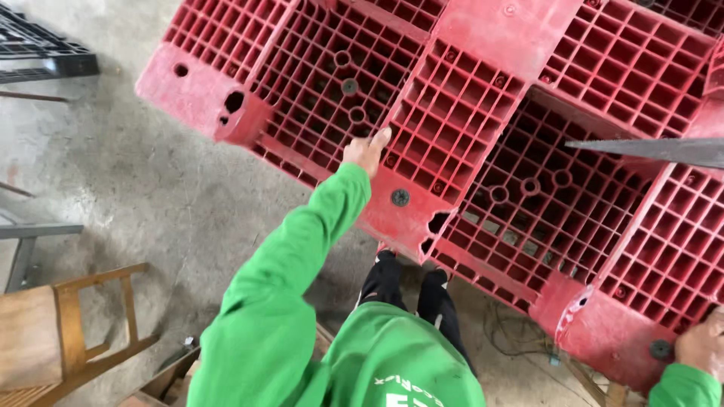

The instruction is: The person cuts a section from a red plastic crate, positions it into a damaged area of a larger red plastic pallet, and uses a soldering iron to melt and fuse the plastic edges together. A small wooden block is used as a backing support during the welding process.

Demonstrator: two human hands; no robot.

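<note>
The big red pallet [483, 143] lies flat in front of the person, long side running left to right, with the left hand [367, 151] resting on its near edge, fingers loosely curled, while the right hand [703, 343] grips the near right corner.

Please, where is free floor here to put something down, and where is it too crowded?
Bare grey concrete floor lies left of the red plastic grid pallet, between the black rack above and the wooden chair below. It is crowded under the pallet's near edge: feet, cables, and both hands, left and right, on the pallet.
</note>
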